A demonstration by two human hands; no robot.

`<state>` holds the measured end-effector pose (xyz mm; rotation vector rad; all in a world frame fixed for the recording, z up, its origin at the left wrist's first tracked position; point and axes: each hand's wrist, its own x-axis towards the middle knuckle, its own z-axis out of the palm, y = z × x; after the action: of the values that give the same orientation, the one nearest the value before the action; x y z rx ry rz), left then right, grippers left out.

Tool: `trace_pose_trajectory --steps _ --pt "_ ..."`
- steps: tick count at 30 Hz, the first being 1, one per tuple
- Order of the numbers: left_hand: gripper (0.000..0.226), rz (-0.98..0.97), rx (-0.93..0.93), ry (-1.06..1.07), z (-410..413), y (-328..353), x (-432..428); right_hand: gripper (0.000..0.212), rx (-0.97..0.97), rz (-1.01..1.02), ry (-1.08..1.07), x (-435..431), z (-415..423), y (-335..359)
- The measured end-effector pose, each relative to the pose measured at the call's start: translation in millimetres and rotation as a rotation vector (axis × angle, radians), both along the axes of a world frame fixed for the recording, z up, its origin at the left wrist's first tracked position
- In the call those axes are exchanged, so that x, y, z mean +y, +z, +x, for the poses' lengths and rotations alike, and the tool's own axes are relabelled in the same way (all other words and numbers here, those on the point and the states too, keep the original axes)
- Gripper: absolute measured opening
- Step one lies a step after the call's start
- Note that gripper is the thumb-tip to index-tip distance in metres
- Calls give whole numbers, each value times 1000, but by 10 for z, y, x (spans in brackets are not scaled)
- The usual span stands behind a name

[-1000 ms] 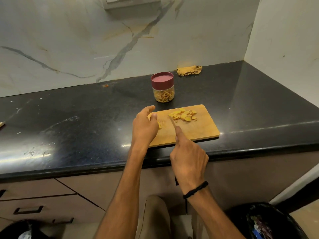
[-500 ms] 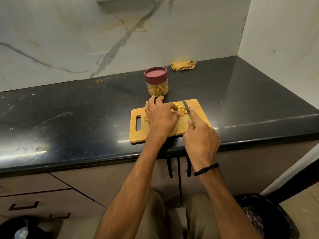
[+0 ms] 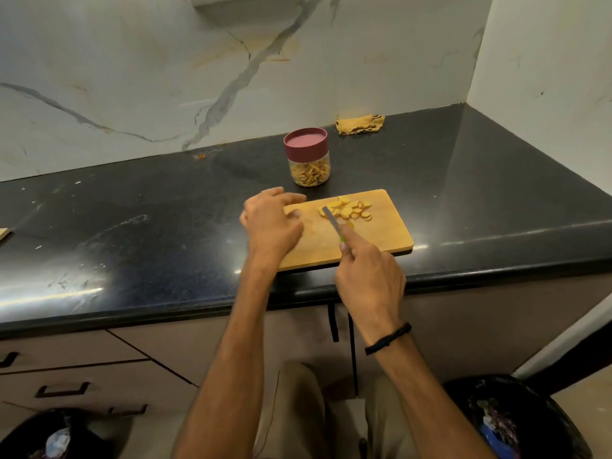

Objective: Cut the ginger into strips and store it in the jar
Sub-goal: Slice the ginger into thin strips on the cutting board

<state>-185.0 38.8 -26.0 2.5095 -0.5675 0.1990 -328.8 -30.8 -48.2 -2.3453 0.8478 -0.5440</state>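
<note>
Yellow ginger (image 3: 347,210) lay sliced at 1 o'clock on the board (image 3: 384,236), jar (image 3: 306,157) at 12. The right hand (image 3: 371,279) gripped the knife (image 3: 332,221); the left hand (image 3: 270,223) rested loosely curled, empty. Unheld slices could skid under the blade.

A home kitchen; black stone countertop (image 3: 165,226), marble backsplash (image 3: 132,77), drawers (image 3: 63,389) below, wooden chopping board (image 3: 381,233).

Left grip (image 3: 271,223) loosely curled, palm down; right grip (image 3: 369,276) clenched round knife (image 3: 332,221).
</note>
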Motion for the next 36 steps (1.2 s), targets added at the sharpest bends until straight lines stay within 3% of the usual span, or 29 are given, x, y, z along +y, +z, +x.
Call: trace_pose_trajectory --steps 5,10,36 --pt "41 -38 -6 84 131 -38 301 41 40 11 103 84 87 -45" --pt "36 2 -25 59 70 -151 293 42 56 38 153 133 120 -13" --pt "31 10 -61 55 26 -218 229 42 54 61 120 120 69 5"
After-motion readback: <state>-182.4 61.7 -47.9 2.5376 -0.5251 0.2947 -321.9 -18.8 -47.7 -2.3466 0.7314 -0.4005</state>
